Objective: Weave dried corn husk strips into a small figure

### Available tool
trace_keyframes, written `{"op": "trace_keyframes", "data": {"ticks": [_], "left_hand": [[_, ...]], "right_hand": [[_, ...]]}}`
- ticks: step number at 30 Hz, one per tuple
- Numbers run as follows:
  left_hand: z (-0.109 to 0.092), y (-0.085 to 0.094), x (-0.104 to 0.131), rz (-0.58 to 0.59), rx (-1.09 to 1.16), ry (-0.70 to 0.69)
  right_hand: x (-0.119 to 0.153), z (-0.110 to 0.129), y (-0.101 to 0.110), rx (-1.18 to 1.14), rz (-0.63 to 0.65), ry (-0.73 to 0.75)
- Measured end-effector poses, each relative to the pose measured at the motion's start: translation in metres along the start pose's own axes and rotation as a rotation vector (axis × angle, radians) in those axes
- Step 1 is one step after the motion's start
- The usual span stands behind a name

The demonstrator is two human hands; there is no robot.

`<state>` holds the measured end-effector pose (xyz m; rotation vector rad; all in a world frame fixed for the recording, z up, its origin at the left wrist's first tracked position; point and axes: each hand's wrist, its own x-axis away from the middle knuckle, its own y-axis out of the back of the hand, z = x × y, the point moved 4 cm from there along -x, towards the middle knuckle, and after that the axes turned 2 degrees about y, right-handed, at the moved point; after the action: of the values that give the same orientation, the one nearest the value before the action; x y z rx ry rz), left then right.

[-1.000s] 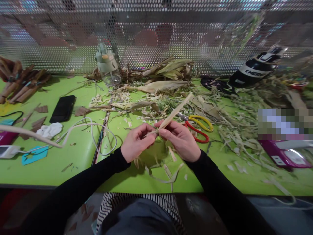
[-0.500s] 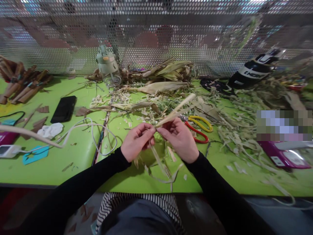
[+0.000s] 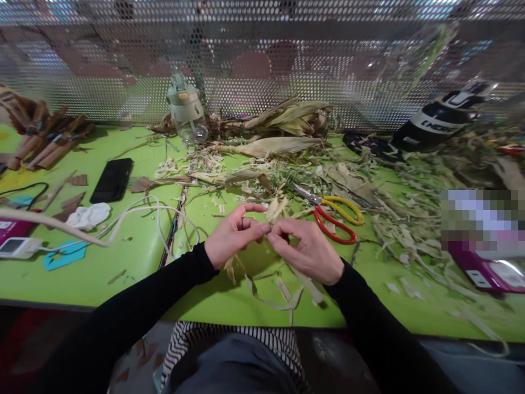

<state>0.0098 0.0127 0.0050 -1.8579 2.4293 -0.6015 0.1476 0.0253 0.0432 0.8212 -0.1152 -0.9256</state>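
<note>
My left hand (image 3: 235,232) and my right hand (image 3: 307,249) meet fingertip to fingertip over the front of the green table. A pale corn husk strip (image 3: 278,209) is pinched where they meet; its folded end shows just beyond the fingertips. The left index finger reaches out straight while the thumb presses below it. The right fingers are curled, and a long husk tail (image 3: 309,287) hangs out beneath that hand. Loose husk pieces (image 3: 266,298) lie under both hands. Scissors (image 3: 328,210) with one yellow and one red handle rest just beyond my right hand.
Husk shreds (image 3: 414,241) cover the right side. Dried husks (image 3: 287,120), a clear bottle (image 3: 188,112) and a black bottle (image 3: 437,123) stand or lie along the perforated metal screen (image 3: 254,65). On the left are a phone (image 3: 111,180), white cables (image 3: 123,210) and brown bundles (image 3: 49,137).
The long husk strip that pointed up and right from the fingers now hangs below my right hand. My right hand has turned over and lowered slightly; the left index finger has straightened.
</note>
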Motion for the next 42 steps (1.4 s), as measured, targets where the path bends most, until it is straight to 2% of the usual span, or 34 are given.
{"op": "trace_keyframes", "data": {"ticks": [3,9,14,19,25,30,37,40,42], "left_hand": [[0.002,-0.004,0.0,0.101,-0.034,0.053],[0.007,0.008,-0.007,-0.045,0.067,0.081],[0.005,0.009,-0.006,0.064,0.014,0.15],[0.001,0.004,-0.003,0.096,-0.044,0.089],[-0.003,0.0,0.001,0.003,-0.288,-0.129],[-0.008,0.001,0.005,-0.014,-0.407,-0.253],[-0.01,0.001,0.006,0.008,-0.329,-0.257],[-0.012,0.004,0.005,0.013,-0.333,-0.231],[-0.012,0.005,0.003,0.006,-0.345,-0.203]], "right_hand": [[0.0,-0.001,0.003,0.008,0.101,0.022],[-0.002,-0.006,0.01,0.082,0.073,0.084],[-0.001,-0.008,0.01,0.121,0.122,0.139],[0.0,-0.009,0.009,0.216,0.128,0.083],[-0.001,-0.005,0.002,0.182,0.118,0.093],[0.002,-0.001,0.008,0.148,0.1,0.065],[0.004,-0.003,0.014,0.131,0.106,0.032],[0.001,-0.008,0.009,0.094,0.121,-0.003],[-0.001,-0.013,0.005,0.052,0.084,-0.049]]}}
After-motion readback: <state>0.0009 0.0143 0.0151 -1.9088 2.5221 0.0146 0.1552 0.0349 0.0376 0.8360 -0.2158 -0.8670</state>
